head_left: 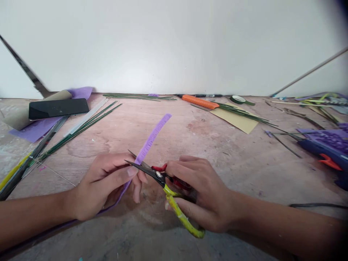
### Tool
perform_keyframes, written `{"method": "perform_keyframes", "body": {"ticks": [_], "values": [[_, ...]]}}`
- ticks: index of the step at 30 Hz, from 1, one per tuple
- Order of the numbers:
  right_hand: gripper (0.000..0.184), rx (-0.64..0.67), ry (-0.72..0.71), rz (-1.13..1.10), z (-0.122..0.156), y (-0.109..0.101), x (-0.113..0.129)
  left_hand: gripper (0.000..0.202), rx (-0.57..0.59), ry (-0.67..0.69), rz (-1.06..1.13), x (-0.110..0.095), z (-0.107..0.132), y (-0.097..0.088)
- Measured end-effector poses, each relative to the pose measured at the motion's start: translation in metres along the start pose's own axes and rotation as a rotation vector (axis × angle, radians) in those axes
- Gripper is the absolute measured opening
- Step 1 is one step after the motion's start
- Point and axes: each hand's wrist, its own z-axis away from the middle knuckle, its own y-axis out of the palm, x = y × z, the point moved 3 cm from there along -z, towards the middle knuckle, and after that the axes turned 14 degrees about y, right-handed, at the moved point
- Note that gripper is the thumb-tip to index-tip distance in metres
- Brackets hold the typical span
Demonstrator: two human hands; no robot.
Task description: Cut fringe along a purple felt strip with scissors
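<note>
My left hand (106, 185) pinches a long purple paper strip (153, 136) with a fringed edge; the strip runs up and away from my fingers and trails back under my wrist. My right hand (201, 192) grips scissors (165, 188) with one red and one yellow-green handle. Their dark blades are parted and straddle the strip just beside my left thumb. Both hands hover low over the worn wooden tabletop (174, 123).
Green wire stems (78, 128) and a metal ruler (35, 152) lie at left, near a black flat case (58, 107) on purple paper. At back: an orange-handled tool (199, 102), green tape roll (237, 99), tan paper (239, 121). A blue glue gun (326, 157) sits at right.
</note>
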Motion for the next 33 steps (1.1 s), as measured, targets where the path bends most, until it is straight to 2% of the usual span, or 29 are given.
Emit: {"method": "perform_keyframes", "body": {"ticks": [10,21,28,33], "values": [[0.025,0.006,-0.017,-0.001,0.0007,0.0006,-0.0008,0.024,0.036,0.007,-0.038,-0.0004,-0.0014,0.0021],[0.025,-0.012,-0.079,-0.002,0.0019,0.0004,-0.0009,0.026,-0.001,-0.016,-0.012,0.0014,0.0000,0.0016],[0.027,0.012,-0.070,-0.008,0.0003,-0.0013,0.0012,0.026,0.076,0.025,-0.088,-0.0003,0.0008,0.0023],[0.028,-0.004,-0.086,0.004,0.0014,-0.0011,0.0002,0.026,0.065,0.031,-0.127,0.0001,0.0002,0.0017]]}}
